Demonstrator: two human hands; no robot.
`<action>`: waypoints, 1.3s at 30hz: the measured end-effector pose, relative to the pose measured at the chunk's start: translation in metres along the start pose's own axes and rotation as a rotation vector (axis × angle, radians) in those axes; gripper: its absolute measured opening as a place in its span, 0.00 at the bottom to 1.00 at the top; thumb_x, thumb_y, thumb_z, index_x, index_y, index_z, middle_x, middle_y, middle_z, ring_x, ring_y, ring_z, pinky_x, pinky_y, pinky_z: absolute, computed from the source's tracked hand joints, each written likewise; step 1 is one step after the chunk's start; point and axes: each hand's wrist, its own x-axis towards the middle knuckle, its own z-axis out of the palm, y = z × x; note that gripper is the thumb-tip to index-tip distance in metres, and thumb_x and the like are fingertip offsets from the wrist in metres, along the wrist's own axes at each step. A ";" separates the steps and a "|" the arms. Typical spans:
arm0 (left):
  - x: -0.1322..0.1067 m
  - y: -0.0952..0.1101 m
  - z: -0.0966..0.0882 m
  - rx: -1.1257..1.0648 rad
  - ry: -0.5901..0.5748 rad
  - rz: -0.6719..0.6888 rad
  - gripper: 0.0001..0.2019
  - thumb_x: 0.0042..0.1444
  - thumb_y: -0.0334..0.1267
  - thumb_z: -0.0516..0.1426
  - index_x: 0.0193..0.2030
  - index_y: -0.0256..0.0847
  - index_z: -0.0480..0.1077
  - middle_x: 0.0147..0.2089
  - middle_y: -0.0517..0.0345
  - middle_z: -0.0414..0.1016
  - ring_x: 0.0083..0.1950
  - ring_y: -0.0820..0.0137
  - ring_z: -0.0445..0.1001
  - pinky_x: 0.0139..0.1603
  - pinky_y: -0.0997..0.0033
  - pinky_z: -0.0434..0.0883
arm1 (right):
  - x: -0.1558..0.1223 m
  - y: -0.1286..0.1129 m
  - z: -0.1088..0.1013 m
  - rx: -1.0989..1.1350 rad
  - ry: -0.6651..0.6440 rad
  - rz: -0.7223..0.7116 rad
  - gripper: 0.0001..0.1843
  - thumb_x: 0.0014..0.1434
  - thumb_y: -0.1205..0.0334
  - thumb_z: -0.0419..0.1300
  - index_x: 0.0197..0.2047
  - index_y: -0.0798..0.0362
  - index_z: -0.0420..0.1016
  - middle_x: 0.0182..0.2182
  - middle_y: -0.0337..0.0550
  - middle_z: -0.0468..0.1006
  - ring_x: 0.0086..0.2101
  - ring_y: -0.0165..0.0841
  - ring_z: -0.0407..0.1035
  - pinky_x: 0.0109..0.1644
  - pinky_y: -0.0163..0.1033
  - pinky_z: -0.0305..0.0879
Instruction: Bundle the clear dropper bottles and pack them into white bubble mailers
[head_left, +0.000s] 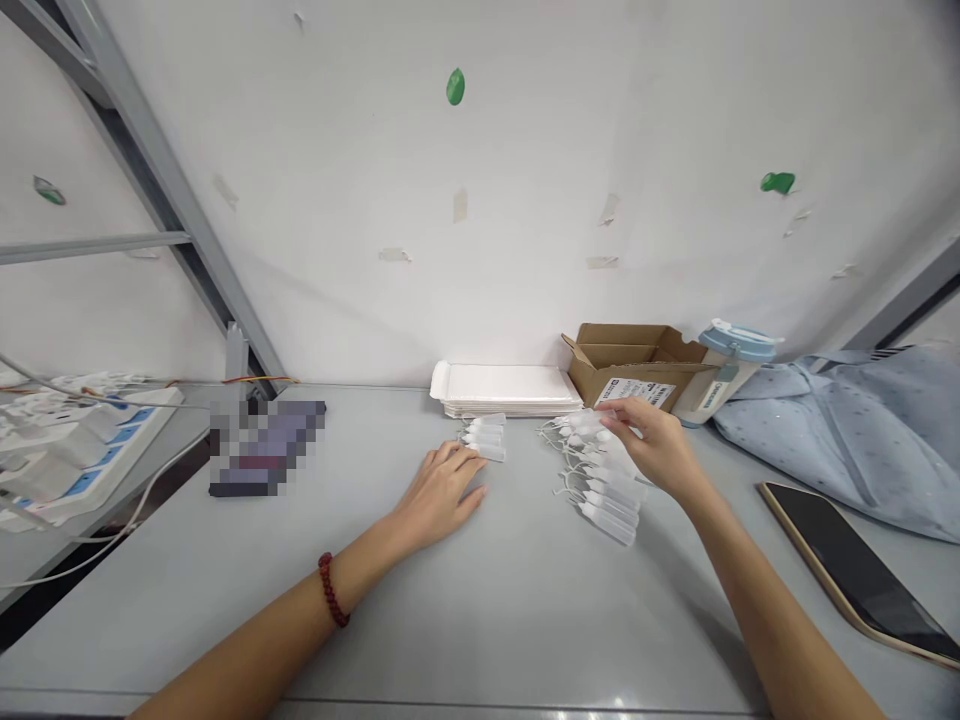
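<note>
My left hand (446, 492) lies palm down with its fingers stretched out, the fingertips at a small row of clear plastic tubes (487, 440) with white necks. My right hand (651, 442) pinches the end of a clear plastic tube (598, 418) between thumb and fingers, at the far end of a larger group. The rest of that group of tubes (611, 515) is spread in a slanting row on the grey table, thin white strings trailing from their left ends. Behind the tubes sits a stack of flat white boxes (510, 385).
An open cardboard box (637, 365) stands against the wall, with a blue-lidded cup (720, 375) beside it. Light blue fabric (862, 430) and a phone (855, 570) lie at the right. A partly blurred dark object (277, 450) and a power strip (97, 450) with cables are at the left.
</note>
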 end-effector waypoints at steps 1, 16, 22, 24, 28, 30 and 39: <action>0.000 0.000 0.000 -0.009 0.010 -0.001 0.13 0.59 0.36 0.51 0.50 0.40 0.66 0.52 0.52 0.70 0.54 0.58 0.60 0.50 0.56 0.63 | -0.001 -0.003 0.002 0.030 0.005 -0.003 0.10 0.58 0.59 0.53 0.39 0.51 0.72 0.34 0.44 0.75 0.33 0.35 0.69 0.38 0.41 0.66; 0.000 0.024 -0.013 -0.513 0.055 -0.362 0.15 0.59 0.43 0.50 0.51 0.44 0.67 0.45 0.55 0.73 0.47 0.65 0.68 0.34 0.71 0.66 | -0.018 -0.057 0.031 0.315 -0.115 -0.016 0.11 0.59 0.56 0.54 0.40 0.51 0.73 0.35 0.44 0.76 0.34 0.34 0.70 0.36 0.39 0.67; 0.001 0.032 -0.018 -0.560 0.034 -0.362 0.11 0.58 0.41 0.50 0.37 0.43 0.72 0.39 0.58 0.73 0.38 0.68 0.68 0.33 0.72 0.62 | -0.022 -0.068 0.033 0.315 -0.132 -0.054 0.10 0.59 0.57 0.53 0.39 0.51 0.73 0.33 0.43 0.76 0.33 0.33 0.69 0.35 0.37 0.65; 0.001 0.032 -0.017 -0.598 0.039 -0.372 0.10 0.57 0.41 0.51 0.34 0.42 0.72 0.36 0.59 0.73 0.37 0.68 0.67 0.34 0.72 0.62 | -0.022 -0.071 0.032 0.326 -0.151 -0.038 0.10 0.60 0.58 0.53 0.39 0.51 0.73 0.32 0.43 0.75 0.32 0.33 0.68 0.36 0.38 0.65; 0.002 0.029 -0.015 -0.749 0.065 -0.441 0.12 0.56 0.44 0.52 0.30 0.40 0.70 0.31 0.59 0.71 0.33 0.70 0.65 0.34 0.72 0.61 | -0.023 -0.073 0.032 0.378 -0.190 0.035 0.11 0.59 0.55 0.53 0.39 0.51 0.73 0.30 0.42 0.74 0.31 0.33 0.68 0.34 0.38 0.65; 0.003 0.027 -0.015 -0.835 0.064 -0.478 0.13 0.55 0.46 0.53 0.28 0.39 0.69 0.29 0.60 0.70 0.31 0.71 0.64 0.33 0.73 0.61 | -0.024 -0.073 0.033 0.439 -0.216 0.091 0.13 0.59 0.53 0.53 0.40 0.52 0.73 0.30 0.43 0.75 0.31 0.34 0.69 0.33 0.38 0.64; 0.002 0.025 -0.016 -1.108 0.031 -0.536 0.13 0.54 0.46 0.55 0.32 0.38 0.71 0.33 0.57 0.70 0.33 0.73 0.64 0.36 0.73 0.62 | -0.024 -0.077 0.033 0.559 -0.265 0.193 0.14 0.57 0.52 0.55 0.40 0.53 0.72 0.31 0.44 0.77 0.33 0.34 0.72 0.31 0.36 0.64</action>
